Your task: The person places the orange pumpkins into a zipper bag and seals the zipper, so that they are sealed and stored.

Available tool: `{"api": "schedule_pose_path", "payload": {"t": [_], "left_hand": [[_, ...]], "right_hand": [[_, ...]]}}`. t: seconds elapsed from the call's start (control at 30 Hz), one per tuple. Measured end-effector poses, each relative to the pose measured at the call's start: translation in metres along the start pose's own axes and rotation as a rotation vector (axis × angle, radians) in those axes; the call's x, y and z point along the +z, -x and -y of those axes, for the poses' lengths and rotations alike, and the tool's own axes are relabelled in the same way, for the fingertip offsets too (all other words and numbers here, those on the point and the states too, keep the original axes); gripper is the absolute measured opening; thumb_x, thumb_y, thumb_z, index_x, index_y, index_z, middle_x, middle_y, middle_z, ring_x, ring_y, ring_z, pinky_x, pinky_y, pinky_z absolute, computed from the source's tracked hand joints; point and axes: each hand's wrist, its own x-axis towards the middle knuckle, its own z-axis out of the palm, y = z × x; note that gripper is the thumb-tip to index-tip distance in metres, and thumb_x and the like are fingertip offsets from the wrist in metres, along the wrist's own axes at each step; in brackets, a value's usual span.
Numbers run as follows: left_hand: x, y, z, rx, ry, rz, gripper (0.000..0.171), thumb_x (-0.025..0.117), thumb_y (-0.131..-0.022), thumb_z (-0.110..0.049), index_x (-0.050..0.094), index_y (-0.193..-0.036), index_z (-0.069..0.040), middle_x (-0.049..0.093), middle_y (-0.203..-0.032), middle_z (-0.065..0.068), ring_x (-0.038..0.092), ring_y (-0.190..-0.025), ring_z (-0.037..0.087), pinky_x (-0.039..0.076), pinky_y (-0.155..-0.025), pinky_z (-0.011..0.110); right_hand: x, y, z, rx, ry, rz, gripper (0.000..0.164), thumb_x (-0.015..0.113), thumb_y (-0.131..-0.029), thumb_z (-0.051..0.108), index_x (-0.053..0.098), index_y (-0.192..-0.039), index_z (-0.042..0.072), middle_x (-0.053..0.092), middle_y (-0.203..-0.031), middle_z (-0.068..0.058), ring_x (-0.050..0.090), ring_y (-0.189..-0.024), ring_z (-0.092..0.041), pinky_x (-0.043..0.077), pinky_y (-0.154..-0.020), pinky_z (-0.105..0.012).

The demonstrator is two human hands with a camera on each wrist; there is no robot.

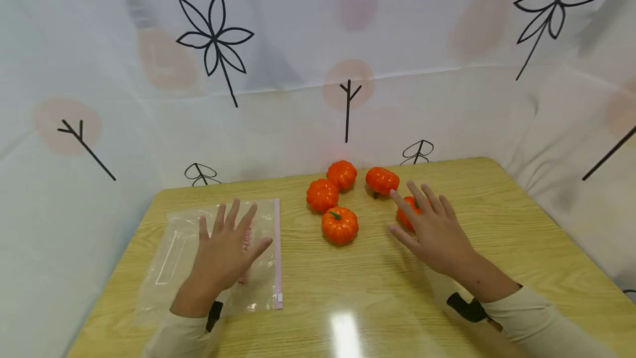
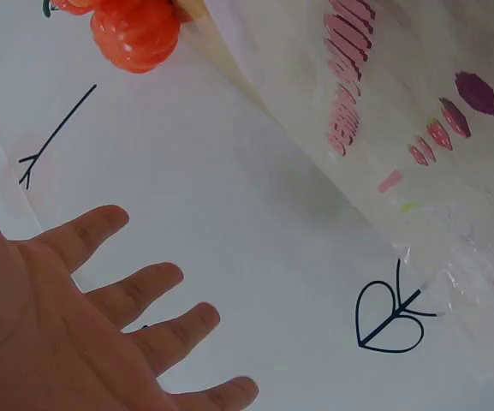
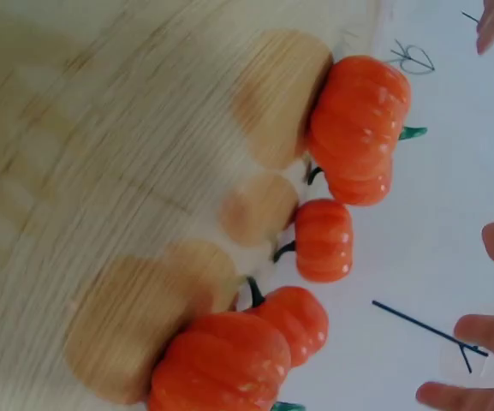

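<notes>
My left hand [image 1: 222, 258] is spread over a clear zip bag [image 1: 263, 280] with a pale purple slider strip and pink print. In the left wrist view, its straight fingers [image 2: 148, 291] hold nothing. My right hand [image 1: 439, 236] is spread too, and it partly hides a small orange toy pumpkin [image 1: 406, 214]; whether they touch I cannot tell. Behind its fingertips sits another pumpkin [image 1: 382, 180], stem toward me. Left of these, a front pumpkin [image 1: 340, 226] with a green stem stands near a middle pumpkin [image 1: 322, 195] and a rear pumpkin [image 1: 342, 174].
Everything lies on a wood-grain table [image 1: 318, 286]. A white cloth [image 1: 298, 120] printed with black flowers and twigs hangs behind the table and along its sides. Light glares off the table's near part.
</notes>
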Motion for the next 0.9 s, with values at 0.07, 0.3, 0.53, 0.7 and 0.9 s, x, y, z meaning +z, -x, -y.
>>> {"api": "schedule_pose_path", "payload": {"t": [0.07,0.3,0.53,0.7,0.9], "left_hand": [[0.002,0.002,-0.003,0.022,-0.009,-0.049,0.069,0.051,-0.097,-0.059,0.04,-0.153,-0.021,0.036,-0.159,0.016,0.032,-0.146,0.041,0.021,-0.114,0.068],[0.013,0.013,-0.018,0.093,-0.009,-0.163,0.044,0.069,-0.092,-0.038,0.066,-0.129,-0.014,0.067,-0.125,0.013,0.066,-0.111,0.033,0.053,-0.085,0.055],[0.024,0.018,-0.022,0.087,-0.025,-0.092,0.041,0.071,-0.091,-0.038,0.068,-0.125,-0.016,0.068,-0.118,0.011,0.068,-0.1,0.032,0.054,-0.079,0.05],[0.032,0.017,-0.019,0.079,-0.019,-0.005,0.043,0.071,-0.09,-0.04,0.067,-0.126,-0.016,0.068,-0.121,0.01,0.065,-0.109,0.032,0.053,-0.083,0.053],[0.041,0.019,-0.02,0.068,-0.01,0.083,0.048,0.07,-0.09,-0.044,0.065,-0.128,-0.017,0.065,-0.124,0.01,0.063,-0.113,0.032,0.051,-0.086,0.059]], "right_hand": [[0.001,0.0,0.003,-0.023,-0.045,-0.049,0.064,0.06,-0.098,0.04,0.039,-0.153,0.017,0.034,-0.157,-0.019,0.033,-0.142,-0.045,0.027,-0.111,-0.067],[0.011,-0.004,0.022,-0.078,-0.207,-0.162,0.047,0.071,-0.091,0.023,0.059,-0.135,0.01,0.058,-0.135,-0.014,0.056,-0.122,-0.037,0.048,-0.095,-0.057],[0.025,-0.018,0.05,-0.113,-0.268,-0.128,0.048,0.073,-0.091,0.027,0.06,-0.134,0.011,0.056,-0.138,-0.015,0.054,-0.126,-0.036,0.049,-0.099,-0.056],[0.031,-0.028,0.06,-0.115,-0.278,-0.084,0.05,0.072,-0.092,0.03,0.059,-0.137,0.014,0.054,-0.141,-0.016,0.051,-0.13,-0.039,0.046,-0.102,-0.058],[0.042,-0.037,0.066,-0.119,-0.293,-0.018,0.057,0.072,-0.092,0.03,0.053,-0.143,0.012,0.049,-0.147,-0.018,0.048,-0.134,-0.041,0.043,-0.105,-0.059]]}}
